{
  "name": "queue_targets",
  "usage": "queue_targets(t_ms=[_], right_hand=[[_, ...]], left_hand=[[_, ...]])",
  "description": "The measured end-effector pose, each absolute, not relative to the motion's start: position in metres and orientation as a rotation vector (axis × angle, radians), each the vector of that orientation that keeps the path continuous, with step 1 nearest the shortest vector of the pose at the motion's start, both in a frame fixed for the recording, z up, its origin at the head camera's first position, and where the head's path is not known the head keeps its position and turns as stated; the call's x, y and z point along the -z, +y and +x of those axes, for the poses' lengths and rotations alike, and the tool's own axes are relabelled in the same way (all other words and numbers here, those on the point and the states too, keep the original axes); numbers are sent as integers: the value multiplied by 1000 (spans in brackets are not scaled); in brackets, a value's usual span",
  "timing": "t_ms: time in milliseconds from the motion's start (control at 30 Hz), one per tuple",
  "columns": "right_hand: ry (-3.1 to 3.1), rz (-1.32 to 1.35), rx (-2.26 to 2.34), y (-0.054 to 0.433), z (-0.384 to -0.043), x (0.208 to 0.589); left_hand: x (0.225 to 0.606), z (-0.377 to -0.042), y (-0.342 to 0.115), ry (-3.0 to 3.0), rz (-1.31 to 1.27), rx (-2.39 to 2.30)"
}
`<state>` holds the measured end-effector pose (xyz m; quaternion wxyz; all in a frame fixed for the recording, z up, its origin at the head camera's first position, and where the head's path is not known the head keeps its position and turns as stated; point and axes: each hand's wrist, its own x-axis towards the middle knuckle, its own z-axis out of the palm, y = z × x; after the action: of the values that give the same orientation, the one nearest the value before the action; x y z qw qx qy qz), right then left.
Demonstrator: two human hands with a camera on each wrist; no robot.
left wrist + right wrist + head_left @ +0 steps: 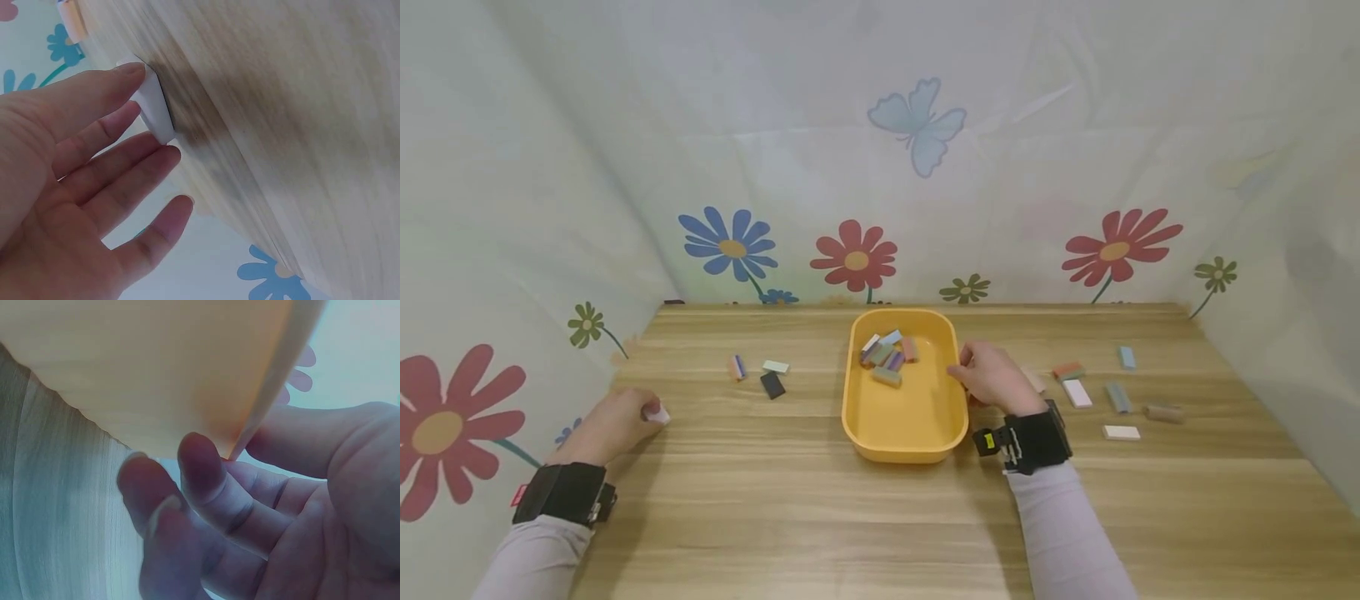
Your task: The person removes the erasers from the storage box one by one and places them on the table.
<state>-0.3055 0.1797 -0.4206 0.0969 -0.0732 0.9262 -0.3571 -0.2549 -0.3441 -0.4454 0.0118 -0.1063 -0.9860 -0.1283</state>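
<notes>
The yellow tray (903, 421) sat on the wooden table (760, 500), a jumble of small blocks (883, 355) gathered at its far left end. Well to the left of the tray, the left hand (619, 423) pinched a white block (156, 111) between thumb and fingertips, the little finger spread apart. At the tray's right side, the right hand (996, 379) grasped the rim, the thumb on one face of the wall and the fingers about the other.

The white block looked light, stiff and smooth, likely to slip if squeezed at a corner, so its long edges seemed the surest place to pinch. The tray looked like thin, slightly springy plastic, light even with its load; the rim offered the best hold, though raising one side alone would probably make the blocks slide.

Between the tray and the left hand lay a dark block (772, 384), a pale green block (777, 367) and an orange-and-purple block (737, 367). To the tray's right, beyond the right hand, were a white slab (1077, 393), a light blue block (1127, 357), a grey-green block (1117, 397) and a brown block (1164, 412)
</notes>
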Motion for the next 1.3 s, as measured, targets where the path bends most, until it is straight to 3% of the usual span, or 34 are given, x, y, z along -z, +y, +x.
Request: queue_targets(t_ms=[333, 533, 867, 1300], right_hand=[[2737, -200, 1057, 179, -305, 423], [2732, -202, 1067, 180, -304, 426], [2714, -207, 1093, 181, -303, 427], [2712, -221, 1107, 181, -304, 423]], left_hand=[[440, -251, -339, -3119, -302, 337], [429, -250, -314, -3044, -337, 220], [403, -263, -230, -2867, -601, 185], [392, -306, -115, -2934, -902, 145]])
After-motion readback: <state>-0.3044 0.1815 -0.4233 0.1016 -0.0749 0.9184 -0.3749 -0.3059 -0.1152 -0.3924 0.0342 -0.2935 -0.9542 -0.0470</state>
